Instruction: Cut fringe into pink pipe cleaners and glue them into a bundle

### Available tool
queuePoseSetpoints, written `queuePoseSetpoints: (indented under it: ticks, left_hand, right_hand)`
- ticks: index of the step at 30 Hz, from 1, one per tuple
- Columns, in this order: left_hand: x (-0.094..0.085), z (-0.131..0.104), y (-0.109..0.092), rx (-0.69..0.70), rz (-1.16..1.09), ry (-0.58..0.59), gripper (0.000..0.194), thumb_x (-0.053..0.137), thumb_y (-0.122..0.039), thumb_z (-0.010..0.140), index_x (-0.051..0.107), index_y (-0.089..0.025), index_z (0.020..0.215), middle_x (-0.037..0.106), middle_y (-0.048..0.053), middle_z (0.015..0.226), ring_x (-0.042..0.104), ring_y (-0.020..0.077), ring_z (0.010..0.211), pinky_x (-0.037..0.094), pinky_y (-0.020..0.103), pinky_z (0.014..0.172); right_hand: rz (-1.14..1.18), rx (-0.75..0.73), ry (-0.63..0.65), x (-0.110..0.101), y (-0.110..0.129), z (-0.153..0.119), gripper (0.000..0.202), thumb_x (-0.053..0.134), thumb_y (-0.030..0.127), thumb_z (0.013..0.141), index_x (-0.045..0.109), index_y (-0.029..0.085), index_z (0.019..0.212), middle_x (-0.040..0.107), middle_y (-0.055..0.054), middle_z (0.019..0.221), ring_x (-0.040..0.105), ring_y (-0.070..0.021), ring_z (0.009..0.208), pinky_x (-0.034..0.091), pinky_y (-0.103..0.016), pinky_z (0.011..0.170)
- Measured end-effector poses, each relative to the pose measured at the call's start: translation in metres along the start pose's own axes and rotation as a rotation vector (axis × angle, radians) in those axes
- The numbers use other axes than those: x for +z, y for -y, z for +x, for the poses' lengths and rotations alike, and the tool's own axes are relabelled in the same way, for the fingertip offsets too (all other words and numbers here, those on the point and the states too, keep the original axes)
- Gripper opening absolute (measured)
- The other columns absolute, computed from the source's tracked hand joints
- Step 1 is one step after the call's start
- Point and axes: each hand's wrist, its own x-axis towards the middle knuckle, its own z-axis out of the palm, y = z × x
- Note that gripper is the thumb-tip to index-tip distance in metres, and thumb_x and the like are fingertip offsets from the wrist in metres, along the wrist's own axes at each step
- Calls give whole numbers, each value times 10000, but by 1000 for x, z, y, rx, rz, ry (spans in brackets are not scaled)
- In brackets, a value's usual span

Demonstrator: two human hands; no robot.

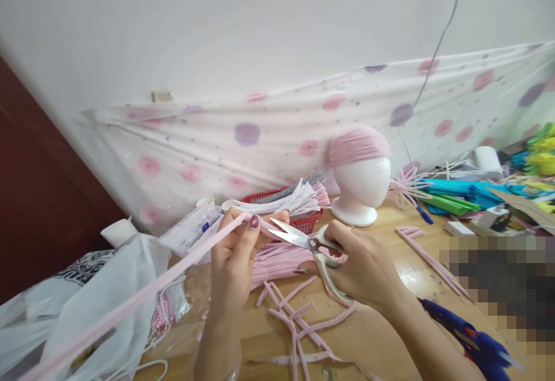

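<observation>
My left hand (236,248) pinches a long pink pipe cleaner (143,297), which runs down to the lower left corner of the view. In my right hand (362,259) is a pair of scissors (318,248) with pale handles. Their blades are parted and point left, close to my left fingertips and the short end of the pipe cleaner. Under the hands lies a bundle of pink pipe cleaners (277,262), partly covered by them. Several cut pink pieces (295,317) are scattered on the wooden table (255,335) nearer to me.
A white foam head (362,187) with a pink wrapped top stands behind my right hand. Beside it is a red basket (303,223) of white and pink stems. A blue glue gun (470,335) lies at right, a measuring tape (299,359) in front, white plastic bags (108,300) at left.
</observation>
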Motion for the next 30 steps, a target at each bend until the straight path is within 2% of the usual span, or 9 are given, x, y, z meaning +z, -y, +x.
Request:
queuePoseSetpoints:
  ticks: [16,21,26,30]
  left_hand:
    - [3,0,1,-10,40,-49,160,706,-276,832,589,-196,757,771,43,754,753,224,798,596,365,778]
    - [2,1,1,-17,55,-59,191,729,-304,802,583,-188,759,773,62,759,753,256,811,601,398,777]
    - [1,3,2,-28,49,-101,215,752,-313,772,591,-179,722,774,65,739,756,252,797,604,366,763]
    - [0,6,3,-28,4,-182,177,764,-295,752,652,-158,752,778,66,727,762,247,780,602,366,784]
  right_hand:
    - [-76,-43,-87,5,-2,3,316,536,400,836,377,229,623,522,43,451,474,-109,394,249,-247,458]
    - [-68,-23,-59,6,-2,2,325,546,400,832,363,233,622,515,38,447,452,-109,394,231,-250,460]
    - [95,72,9,8,-4,2,387,594,414,797,296,240,621,428,59,449,367,-99,406,211,-243,454]
    - [251,174,60,4,-8,4,420,675,439,739,306,244,692,433,65,561,378,-102,481,284,-216,473]
